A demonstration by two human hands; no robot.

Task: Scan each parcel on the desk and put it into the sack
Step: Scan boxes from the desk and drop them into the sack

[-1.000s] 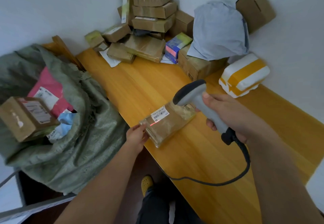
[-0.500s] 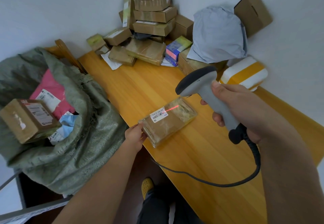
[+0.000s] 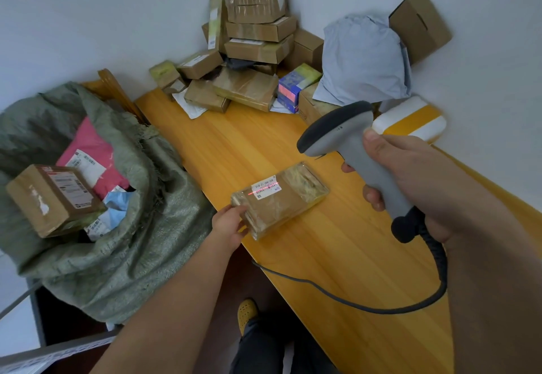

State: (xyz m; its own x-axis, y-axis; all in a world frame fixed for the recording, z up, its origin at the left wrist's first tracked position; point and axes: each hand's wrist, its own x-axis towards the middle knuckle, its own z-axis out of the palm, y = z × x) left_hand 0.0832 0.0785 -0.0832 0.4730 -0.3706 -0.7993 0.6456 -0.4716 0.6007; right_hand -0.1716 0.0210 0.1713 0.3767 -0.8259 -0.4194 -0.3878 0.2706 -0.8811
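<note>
Grey plastic fills the right hand (image 3: pixel 410 186), which is clenched round the handle of the scanner (image 3: pixel 352 151), held above the counter (image 3: pixel 337 256) and tilted down. Its red line falls across the label of the flat brown parcel (image 3: pixel 278 197) lying near the counter's front edge. The left hand (image 3: pixel 231 224) grips that parcel's near corner, arm stretched forward. Beside the counter, the green sack (image 3: pixel 132 241) already holds a box and some mailers. Much seems left: a heap of boxes (image 3: pixel 252 51) waits in the far corner.
</note>
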